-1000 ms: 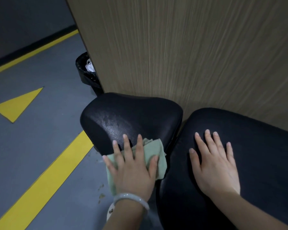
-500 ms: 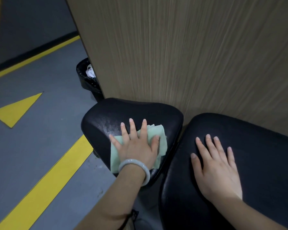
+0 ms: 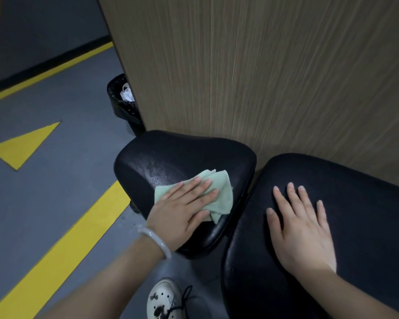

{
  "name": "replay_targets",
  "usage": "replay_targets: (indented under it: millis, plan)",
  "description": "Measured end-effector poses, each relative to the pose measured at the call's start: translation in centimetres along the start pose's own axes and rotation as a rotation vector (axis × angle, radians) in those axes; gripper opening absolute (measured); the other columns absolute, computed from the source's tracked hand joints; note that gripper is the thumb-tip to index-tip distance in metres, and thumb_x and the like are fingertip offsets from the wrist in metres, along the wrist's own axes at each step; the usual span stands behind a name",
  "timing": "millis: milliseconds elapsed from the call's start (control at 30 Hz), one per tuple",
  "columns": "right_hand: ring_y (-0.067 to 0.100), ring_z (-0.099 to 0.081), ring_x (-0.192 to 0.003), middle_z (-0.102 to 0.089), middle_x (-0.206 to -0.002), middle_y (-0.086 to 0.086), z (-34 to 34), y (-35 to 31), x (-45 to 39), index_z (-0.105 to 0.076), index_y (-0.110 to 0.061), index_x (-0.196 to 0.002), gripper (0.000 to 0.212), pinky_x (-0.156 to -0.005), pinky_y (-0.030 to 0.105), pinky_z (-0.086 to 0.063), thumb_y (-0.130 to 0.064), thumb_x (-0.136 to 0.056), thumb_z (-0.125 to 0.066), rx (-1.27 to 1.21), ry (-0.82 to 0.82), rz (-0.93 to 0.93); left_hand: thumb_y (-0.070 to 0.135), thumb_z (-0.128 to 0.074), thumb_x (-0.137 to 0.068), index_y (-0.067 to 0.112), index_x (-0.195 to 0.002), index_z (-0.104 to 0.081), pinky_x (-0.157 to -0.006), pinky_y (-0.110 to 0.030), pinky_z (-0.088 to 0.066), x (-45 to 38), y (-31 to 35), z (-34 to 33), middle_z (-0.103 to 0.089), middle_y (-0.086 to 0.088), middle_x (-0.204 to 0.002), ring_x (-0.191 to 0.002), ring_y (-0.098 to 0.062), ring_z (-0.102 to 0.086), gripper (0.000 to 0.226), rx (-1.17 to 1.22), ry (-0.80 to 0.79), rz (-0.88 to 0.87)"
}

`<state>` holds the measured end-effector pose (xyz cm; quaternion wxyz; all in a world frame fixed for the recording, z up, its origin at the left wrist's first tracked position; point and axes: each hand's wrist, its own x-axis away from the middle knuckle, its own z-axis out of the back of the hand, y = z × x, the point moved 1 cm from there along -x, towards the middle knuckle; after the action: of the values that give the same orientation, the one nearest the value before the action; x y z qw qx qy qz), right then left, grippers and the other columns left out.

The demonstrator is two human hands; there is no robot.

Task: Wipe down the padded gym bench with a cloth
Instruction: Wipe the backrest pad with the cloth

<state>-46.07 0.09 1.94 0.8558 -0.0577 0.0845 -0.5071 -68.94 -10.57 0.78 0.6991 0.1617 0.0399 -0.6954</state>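
Observation:
The black padded gym bench has two parts: a small seat pad (image 3: 171, 153) at centre and a long back pad (image 3: 366, 215) at right. A pale green cloth (image 3: 219, 192) lies on the seat pad, with a damp sheen on the vinyl to its left. My left hand (image 3: 184, 215) presses flat on the cloth, fingers spread and pointing right, a pale bangle on the wrist. Further right, my right hand (image 3: 302, 229) rests flat on the back pad, fingers apart, holding nothing.
A wood-grain wall panel (image 3: 263, 77) rises directly behind the bench. A black bin (image 3: 122, 104) with a liner stands at the panel's left corner. Grey floor with yellow lines (image 3: 62, 245) and a yellow triangle (image 3: 23, 146) lies to the left. A white shoe (image 3: 164, 300) shows below.
My left hand has slid the cloth from the seat pad's near edge up onto its top and turned to point right. The right hand has stayed flat on the back pad.

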Motion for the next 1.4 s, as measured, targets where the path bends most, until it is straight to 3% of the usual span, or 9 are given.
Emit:
replay_targets:
  millis: [300, 467, 600, 733, 800, 867, 1067, 1167, 1400]
  plan:
    - [0.012, 0.001, -0.147, -0.015, -0.159, -0.002, 0.2, -0.2, 0.0, -0.023, -0.027, -0.150, 0.072, -0.119, 0.038, 0.004, -0.055, -0.088, 0.001, -0.002, -0.007, -0.001, 0.042, -0.022, -0.102, 0.027, -0.127, -0.061, -0.108, -0.027, -0.023, 1.5, 9.1, -0.9, -0.052, 0.014, -0.135, -0.133, 0.001, -0.034, 0.048, 0.314, 0.272, 0.467]
    - [0.013, 0.002, -0.147, -0.014, -0.159, -0.001, 0.2, 0.0, 0.0, -0.022, -0.027, -0.151, 0.075, -0.119, 0.039, 0.005, -0.056, -0.086, 0.004, -0.008, -0.024, 0.013, 0.044, -0.017, -0.103, 0.025, -0.131, -0.057, -0.110, -0.018, -0.018, 2.9, 12.5, -1.8, -0.047, 0.015, -0.141, -0.137, 0.001, -0.029, 0.052, 0.461, 0.232, 0.340]
    - [0.014, 0.006, -0.147, -0.009, -0.160, -0.002, 0.6, -0.3, 0.0, -0.017, -0.029, -0.152, 0.065, -0.119, 0.039, 0.007, -0.052, -0.093, -0.001, 0.011, -0.046, 0.001, 0.047, -0.023, -0.103, 0.032, -0.144, -0.037, -0.113, -0.015, -0.012, 5.0, 13.2, -2.9, -0.022, 0.025, -0.153, -0.142, -0.002, -0.020, 0.046, 0.604, 0.264, 0.378]
    - [0.012, 0.013, -0.146, -0.001, -0.161, -0.004, 1.0, -0.3, 0.0, -0.009, -0.030, -0.153, 0.058, -0.118, 0.038, 0.010, -0.048, -0.097, -0.011, 0.023, -0.089, -0.009, 0.054, -0.029, -0.100, 0.044, -0.145, -0.026, -0.113, -0.016, -0.018, 7.4, 13.4, -2.3, -0.025, 0.022, -0.153, -0.141, -0.004, -0.026, 0.046, 0.709, 0.266, 0.422]
    - [0.011, 0.013, -0.146, 0.000, -0.161, -0.004, 1.0, -0.4, 0.0, -0.009, -0.030, -0.152, 0.058, -0.118, 0.038, 0.011, -0.048, -0.097, -0.011, 0.019, -0.094, -0.007, 0.066, -0.028, -0.093, 0.055, -0.140, -0.030, -0.111, -0.010, -0.016, 7.9, 13.5, -1.4, -0.018, 0.035, -0.150, -0.139, 0.006, -0.024, 0.048, 0.814, 0.190, 0.522]
    - [0.011, 0.012, -0.146, -0.001, -0.161, -0.004, 0.9, -0.4, -0.1, -0.010, -0.030, -0.152, 0.058, -0.118, 0.038, 0.011, -0.049, -0.097, -0.012, 0.007, -0.093, -0.005, 0.068, -0.027, -0.087, 0.053, -0.138, -0.028, -0.110, -0.008, -0.013, 7.8, 13.4, -1.2, -0.010, 0.042, -0.146, -0.137, 0.012, -0.017, 0.053, 0.850, 0.099, 0.540]
    - [0.013, 0.008, -0.147, -0.006, -0.161, -0.002, 0.9, -0.2, -0.1, -0.015, -0.028, -0.152, 0.058, -0.118, 0.038, 0.009, -0.048, -0.098, -0.015, -0.005, -0.073, 0.009, 0.071, -0.013, -0.088, 0.051, -0.141, 0.006, -0.113, -0.011, -0.007, 5.6, 12.8, -1.4, 0.016, 0.031, -0.150, -0.143, 0.003, -0.001, 0.060, 0.703, -0.122, 0.380]
    - [0.012, 0.007, -0.147, -0.007, -0.161, -0.002, 0.8, -0.2, 0.0, -0.016, -0.028, -0.152, 0.058, -0.118, 0.037, 0.009, -0.049, -0.098, -0.015, -0.012, -0.069, 0.015, 0.065, -0.015, -0.092, 0.040, -0.145, 0.003, -0.114, -0.015, -0.003, 4.4, 11.6, -1.7, 0.019, 0.027, -0.153, -0.144, 0.001, 0.002, 0.062, 0.675, -0.157, 0.265]
    - [0.012, 0.005, -0.147, -0.010, -0.160, -0.002, 0.3, -0.1, -0.2, -0.018, -0.029, -0.151, 0.067, -0.118, 0.037, 0.008, -0.055, -0.092, -0.004, -0.012, -0.044, 0.023, 0.056, -0.021, -0.090, 0.044, -0.145, -0.016, -0.108, -0.007, -0.011, 2.3, 10.7, -2.1, 0.000, 0.033, -0.152, -0.138, 0.015, -0.005, 0.056, 0.809, -0.142, 0.361]
